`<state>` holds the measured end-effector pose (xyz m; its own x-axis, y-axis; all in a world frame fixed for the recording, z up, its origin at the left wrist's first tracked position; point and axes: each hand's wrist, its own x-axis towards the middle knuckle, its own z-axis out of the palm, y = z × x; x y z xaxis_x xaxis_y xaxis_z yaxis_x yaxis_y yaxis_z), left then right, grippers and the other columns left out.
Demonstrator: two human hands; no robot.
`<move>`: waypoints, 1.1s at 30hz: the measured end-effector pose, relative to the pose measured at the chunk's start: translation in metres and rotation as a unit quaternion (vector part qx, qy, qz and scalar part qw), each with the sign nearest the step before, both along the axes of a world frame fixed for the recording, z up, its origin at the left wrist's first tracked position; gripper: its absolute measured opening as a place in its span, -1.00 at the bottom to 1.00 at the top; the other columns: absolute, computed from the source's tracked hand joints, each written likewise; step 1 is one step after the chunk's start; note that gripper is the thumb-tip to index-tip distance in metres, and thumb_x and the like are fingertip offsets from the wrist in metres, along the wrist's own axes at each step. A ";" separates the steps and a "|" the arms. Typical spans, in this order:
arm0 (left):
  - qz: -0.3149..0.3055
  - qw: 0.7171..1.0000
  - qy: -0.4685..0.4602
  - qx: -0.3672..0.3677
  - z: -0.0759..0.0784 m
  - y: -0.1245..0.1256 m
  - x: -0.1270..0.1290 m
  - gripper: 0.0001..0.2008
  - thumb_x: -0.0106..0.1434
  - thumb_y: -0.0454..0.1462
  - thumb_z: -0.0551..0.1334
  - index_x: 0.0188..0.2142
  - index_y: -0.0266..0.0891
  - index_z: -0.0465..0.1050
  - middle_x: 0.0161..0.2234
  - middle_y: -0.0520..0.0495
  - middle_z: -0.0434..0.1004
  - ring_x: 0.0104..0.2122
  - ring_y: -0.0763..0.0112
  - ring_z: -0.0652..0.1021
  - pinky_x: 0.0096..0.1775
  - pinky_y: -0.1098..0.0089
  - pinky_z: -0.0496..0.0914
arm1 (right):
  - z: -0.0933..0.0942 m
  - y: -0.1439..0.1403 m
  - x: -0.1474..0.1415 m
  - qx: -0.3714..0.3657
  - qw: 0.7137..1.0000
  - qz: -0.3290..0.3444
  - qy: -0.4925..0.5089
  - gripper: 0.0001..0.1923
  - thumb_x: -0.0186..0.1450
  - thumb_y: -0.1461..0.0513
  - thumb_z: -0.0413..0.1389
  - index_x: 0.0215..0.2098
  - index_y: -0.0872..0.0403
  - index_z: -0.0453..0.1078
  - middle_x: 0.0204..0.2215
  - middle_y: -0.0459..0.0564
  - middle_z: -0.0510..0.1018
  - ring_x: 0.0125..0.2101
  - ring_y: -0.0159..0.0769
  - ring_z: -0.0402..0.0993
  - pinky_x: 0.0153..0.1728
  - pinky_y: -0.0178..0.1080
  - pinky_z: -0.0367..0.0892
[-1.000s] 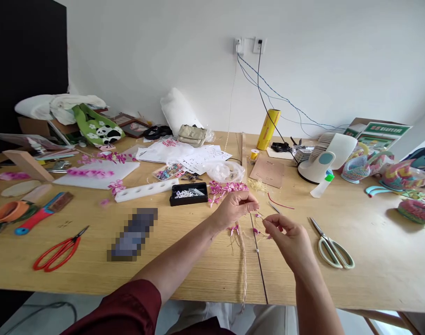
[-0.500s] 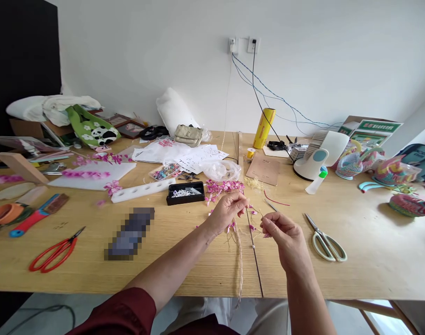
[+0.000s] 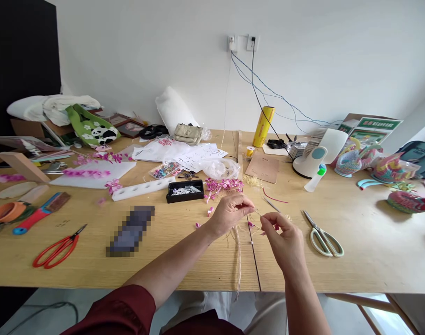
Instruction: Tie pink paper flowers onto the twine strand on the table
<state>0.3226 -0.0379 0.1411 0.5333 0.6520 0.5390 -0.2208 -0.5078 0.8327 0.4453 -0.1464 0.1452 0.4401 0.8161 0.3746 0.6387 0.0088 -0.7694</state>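
Head view: both hands, left (image 3: 229, 211) and right (image 3: 280, 237), pinch what seems a thin stem (image 3: 258, 212) near the table's (image 3: 94, 265) front edge. Pale scissors (image 3: 322, 231) lie right, petals (image 3: 222, 185) behind.

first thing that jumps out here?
Both hands meet at the table's front middle: the left hand and right hand pinch a thin twine strand with small pink flowers scattered just behind. Red scissors lie front left, pale scissors to the right, amid craft clutter along the back.
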 end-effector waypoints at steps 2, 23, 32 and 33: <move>0.010 1.000 -0.014 -0.016 0.001 -0.002 -0.001 -0.83 0.08 -0.22 0.29 -0.52 -0.30 0.43 -0.51 -0.02 0.39 -0.45 0.49 0.37 -0.37 0.46 0.24 | -0.003 0.000 0.001 -0.003 0.998 0.010 0.057 -0.82 0.18 0.15 0.08 -0.52 0.06 0.37 -0.61 -0.14 0.42 -0.53 -0.37 0.33 -0.43 -0.32 0.24; -0.072 0.997 0.018 0.008 0.008 0.002 -0.004 -0.86 0.13 -0.26 0.25 -0.47 -0.30 0.40 -0.43 -0.04 0.36 -0.37 0.46 0.38 -0.29 0.42 0.27 | -0.001 -0.005 -0.001 0.018 0.996 -0.020 -0.085 -0.85 0.16 0.19 0.06 -0.55 0.05 0.35 -0.63 -0.13 0.44 -0.53 -0.35 0.33 -0.43 -0.32 0.21; 0.031 0.992 0.019 0.118 -0.007 -0.006 -0.005 -0.90 0.18 -0.30 0.18 -0.44 -0.28 0.39 -0.44 -0.04 0.36 -0.39 0.47 0.39 -0.31 0.43 0.29 | -0.006 -0.006 -0.007 0.067 0.989 -0.067 -0.111 -0.82 0.22 0.18 0.01 -0.51 0.05 0.34 -0.59 -0.12 0.46 -0.52 -0.35 0.36 -0.42 -0.32 0.20; 0.044 0.994 0.017 0.098 -0.008 -0.005 -0.005 -0.89 0.18 -0.29 0.19 -0.45 -0.28 0.38 -0.44 -0.04 0.36 -0.39 0.46 0.38 -0.31 0.43 0.29 | -0.006 -0.007 -0.008 0.066 0.990 -0.066 -0.108 -0.82 0.22 0.18 0.02 -0.51 0.05 0.33 -0.59 -0.12 0.46 -0.52 -0.34 0.36 -0.42 -0.32 0.21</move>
<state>0.3174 -0.0430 0.1334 0.4991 0.5811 0.6429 -0.1424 -0.6768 0.7223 0.4375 -0.1529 0.1397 0.4370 0.6942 0.5719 0.7910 0.0061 -0.6118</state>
